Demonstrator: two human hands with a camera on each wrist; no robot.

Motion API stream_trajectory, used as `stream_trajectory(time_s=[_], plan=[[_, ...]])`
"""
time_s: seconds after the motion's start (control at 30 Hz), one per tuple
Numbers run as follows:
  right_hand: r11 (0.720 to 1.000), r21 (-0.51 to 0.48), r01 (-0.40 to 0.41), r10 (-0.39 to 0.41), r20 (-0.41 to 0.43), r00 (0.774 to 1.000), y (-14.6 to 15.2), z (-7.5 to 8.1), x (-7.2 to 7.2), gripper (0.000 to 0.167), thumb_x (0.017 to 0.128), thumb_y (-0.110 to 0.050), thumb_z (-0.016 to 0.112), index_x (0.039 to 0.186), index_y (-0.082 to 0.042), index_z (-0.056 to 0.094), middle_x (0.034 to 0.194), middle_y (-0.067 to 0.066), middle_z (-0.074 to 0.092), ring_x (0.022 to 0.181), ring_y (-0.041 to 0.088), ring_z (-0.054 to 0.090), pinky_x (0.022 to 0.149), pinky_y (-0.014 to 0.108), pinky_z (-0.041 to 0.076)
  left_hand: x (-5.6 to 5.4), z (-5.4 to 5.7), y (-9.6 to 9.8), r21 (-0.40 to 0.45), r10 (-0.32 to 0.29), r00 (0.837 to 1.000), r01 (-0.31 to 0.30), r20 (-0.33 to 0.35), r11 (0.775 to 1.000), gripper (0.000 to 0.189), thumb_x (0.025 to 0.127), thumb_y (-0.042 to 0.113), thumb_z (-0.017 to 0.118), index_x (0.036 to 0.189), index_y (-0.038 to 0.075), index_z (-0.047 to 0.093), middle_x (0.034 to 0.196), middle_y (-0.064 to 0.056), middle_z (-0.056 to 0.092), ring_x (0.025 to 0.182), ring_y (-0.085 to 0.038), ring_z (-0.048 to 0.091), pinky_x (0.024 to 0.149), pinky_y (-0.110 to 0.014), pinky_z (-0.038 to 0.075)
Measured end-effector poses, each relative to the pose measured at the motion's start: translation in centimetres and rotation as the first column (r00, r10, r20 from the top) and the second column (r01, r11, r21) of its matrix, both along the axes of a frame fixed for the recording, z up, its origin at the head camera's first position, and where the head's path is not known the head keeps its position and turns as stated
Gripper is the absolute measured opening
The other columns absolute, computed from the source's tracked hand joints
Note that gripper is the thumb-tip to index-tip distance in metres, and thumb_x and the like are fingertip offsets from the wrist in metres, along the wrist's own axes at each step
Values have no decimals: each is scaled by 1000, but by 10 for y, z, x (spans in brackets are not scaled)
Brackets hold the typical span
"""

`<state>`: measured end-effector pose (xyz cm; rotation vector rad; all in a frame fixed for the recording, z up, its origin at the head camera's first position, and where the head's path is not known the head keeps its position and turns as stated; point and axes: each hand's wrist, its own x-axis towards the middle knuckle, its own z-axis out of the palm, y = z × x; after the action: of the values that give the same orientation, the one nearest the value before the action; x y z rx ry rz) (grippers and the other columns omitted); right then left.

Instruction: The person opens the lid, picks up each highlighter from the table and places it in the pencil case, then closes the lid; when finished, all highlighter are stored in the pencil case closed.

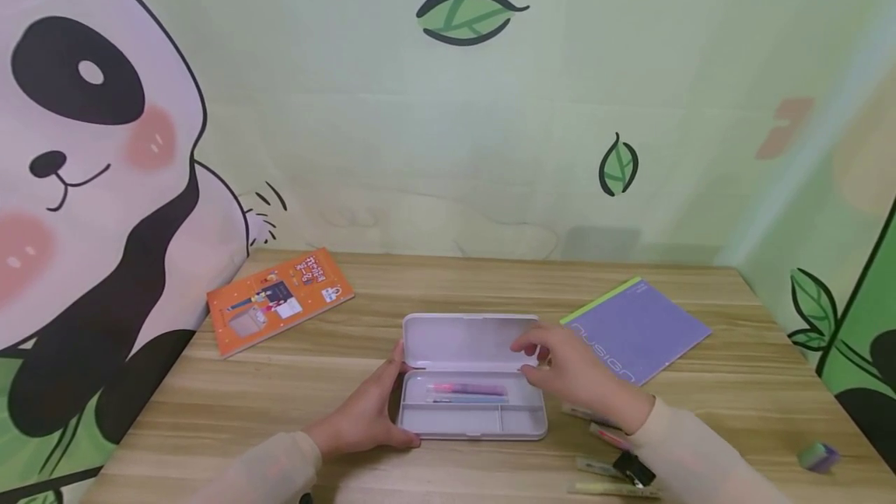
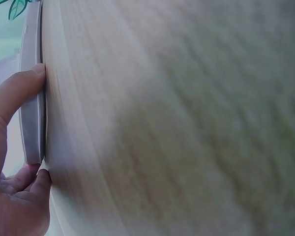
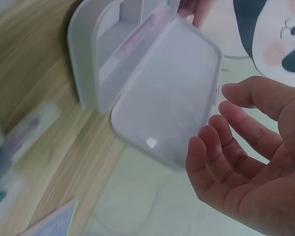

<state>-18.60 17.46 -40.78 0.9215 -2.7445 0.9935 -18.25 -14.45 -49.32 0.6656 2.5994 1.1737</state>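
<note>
A white pencil case (image 1: 453, 421) lies with its lid (image 1: 455, 341) raised, a pink pen (image 1: 476, 389) and a bluish pen (image 1: 469, 398) in its rear compartment. Its front compartments hold nothing visible. My left hand (image 1: 364, 414) grips the case's left end, the thumb (image 2: 27, 83) against the front wall and fingers at the end. Close by the lid's right edge hovers my right hand (image 1: 570, 368), fingers loosely bent. In the right wrist view no object lies between the fingers (image 3: 221, 162) and thumb; whether a fingertip touches the lid I cannot tell.
Several pens (image 1: 609, 435) and a black object (image 1: 635, 469) lie by my right forearm. A green-purple block (image 1: 817, 457) sits far right. Behind the right hand is a purple notebook (image 1: 637, 329); an orange book (image 1: 280, 302) lies at the back left of the wooden table (image 1: 448, 282).
</note>
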Motion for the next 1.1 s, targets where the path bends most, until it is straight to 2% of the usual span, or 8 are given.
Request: stream_trajectory(time_s=[0.23, 0.47, 0.63, 0.83, 1.1], plan=[[999, -3, 42, -42, -97, 994, 28, 0, 6, 22, 75, 4, 73, 96, -4, 71, 86, 6, 65, 71, 16, 55, 62, 26, 49, 0, -1, 0, 3, 0, 1000, 0, 0, 1000, 139, 60, 34, 92, 155, 6, -5, 136, -12, 46, 130, -25, 41, 116, -51, 25], [993, 41, 112, -109, -58, 992, 50, -5, 10, 22, 75, 2, 73, 97, -5, 71, 83, 2, 62, 71, 13, 54, 62, 25, 47, 0, -2, -1, 0, 7, 1000, -7, 4, 1000, 139, 60, 33, 92, 155, 6, -5, 137, -12, 46, 131, -26, 40, 116, -51, 24], [989, 73, 130, -128, -43, 991, 66, -14, 13, 20, 72, 3, 72, 91, -4, 71, 79, 0, 60, 69, 12, 52, 61, 22, 45, 2, -1, 0, -8, 15, 1000, -15, 11, 1000, 139, 60, 34, 92, 155, 6, -5, 138, -13, 46, 132, -27, 40, 116, -51, 24], [976, 144, 163, -168, 26, 985, 85, -28, 19, 18, 72, 1, 72, 89, -6, 71, 79, -1, 60, 68, 9, 52, 60, 21, 45, 2, 0, 0, -14, 24, 1000, -24, 12, 1000, 139, 60, 34, 92, 155, 8, -5, 137, -12, 46, 131, -27, 40, 116, -51, 25], [966, 193, 174, -176, -9, 984, 105, -44, 24, 18, 69, -2, 75, 85, -9, 72, 79, -4, 62, 69, 7, 54, 60, 21, 46, 1, 0, 1, -16, 20, 1000, -20, 12, 1000, 138, 60, 35, 92, 156, 10, -5, 138, -12, 46, 132, -27, 39, 116, -51, 24]])
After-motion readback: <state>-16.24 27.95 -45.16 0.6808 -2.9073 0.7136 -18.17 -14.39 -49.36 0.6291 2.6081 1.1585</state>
